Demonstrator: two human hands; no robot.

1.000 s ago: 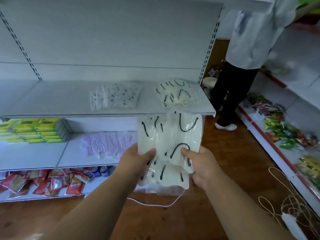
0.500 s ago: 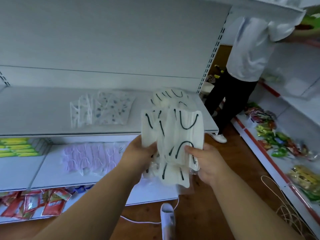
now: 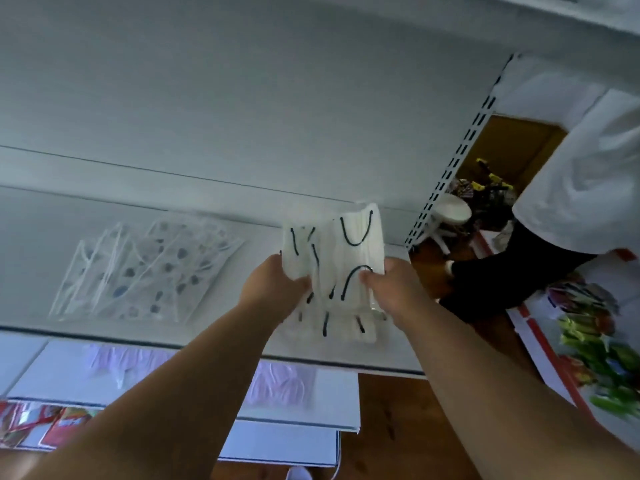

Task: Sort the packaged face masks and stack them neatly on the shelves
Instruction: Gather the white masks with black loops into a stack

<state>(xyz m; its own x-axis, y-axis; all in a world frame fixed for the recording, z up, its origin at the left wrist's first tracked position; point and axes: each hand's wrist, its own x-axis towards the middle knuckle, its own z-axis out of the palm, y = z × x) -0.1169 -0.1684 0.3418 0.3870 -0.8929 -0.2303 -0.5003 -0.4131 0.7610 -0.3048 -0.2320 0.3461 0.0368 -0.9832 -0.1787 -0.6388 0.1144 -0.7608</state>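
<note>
Hands: the left hand (image 3: pixel 273 289) and the right hand (image 3: pixel 391 289) together held a bundle of packaged masks (image 3: pixel 334 258) above the right part of the upper shelf (image 3: pixel 41 237), arms stretched forward.
Left grip: the fingers curled round the bundle's left edge, with the thumb on its near face.
Right grip: the thumb pressed on the front of the bundle by a black ear loop, and the fingers wrapped behind its right edge.
Bundle: white masks with black ear loops in clear wrappers, held roughly upright and fanned a little; the lower packs trailed down toward the shelf's near edge, and whether they touched the shelf could not be told.
Upper shelf, left: a pile of patterned masks (image 3: pixel 149 271) with white loops lay flat, well to the left of the held bundle and apart from it.
Lower shelf: pale purple masks (image 3: pixel 280 386) lay on the next shelf (image 3: pixel 52 375) down, partly hidden by the left arm.
Bottom left: red packets (image 3: pixel 38 424) showed at the frame's edge.
Right: another person (image 3: pixel 585 188) in a white top and dark trousers stood in the aisle beside a shelf of green and coloured packets (image 3: pixel 609 362); a white stool (image 3: pixel 450 213) stood farther back.
</note>
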